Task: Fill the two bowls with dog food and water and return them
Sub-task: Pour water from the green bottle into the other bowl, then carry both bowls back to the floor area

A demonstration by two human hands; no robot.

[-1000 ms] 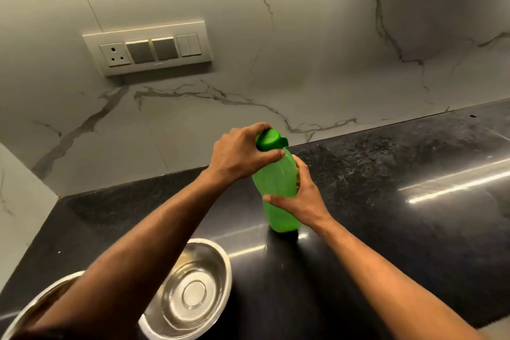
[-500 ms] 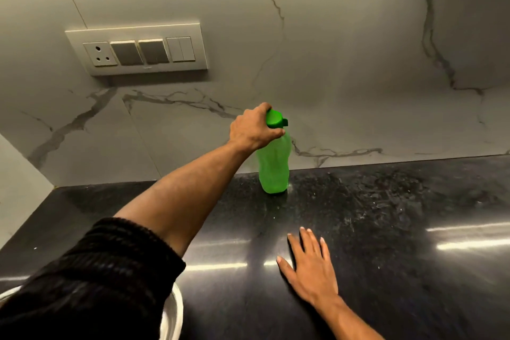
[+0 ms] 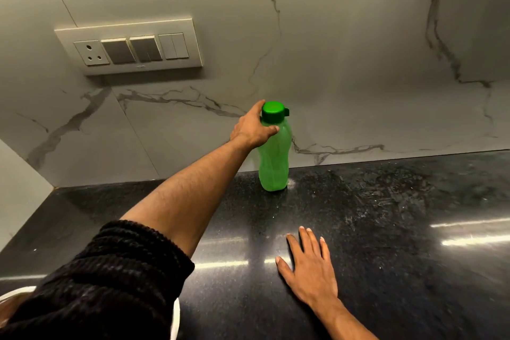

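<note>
A green plastic bottle (image 3: 274, 163) with a darker green cap stands upright on the black counter (image 3: 386, 215), close to the marble back wall. My left hand (image 3: 252, 130) reaches far forward and is closed around the bottle's neck just under the cap. My right hand (image 3: 310, 266) lies flat on the counter nearer to me, fingers spread, holding nothing. Only slivers of the steel bowls show at the bottom left: a rim edge (image 3: 176, 320) beside my dark sleeve and another rim (image 3: 16, 291) at the far left. What the bowls hold is hidden.
A white switch and socket panel (image 3: 129, 48) is mounted on the marble wall above the counter's left part. A side wall closes the counter at the left. Bright light streaks reflect on the counter at the right.
My right hand let go of the bottle and came down flat on the counter. My left hand carried the bottle away to the back by the wall. The view lifted, so the bowls dropped out of sight.
</note>
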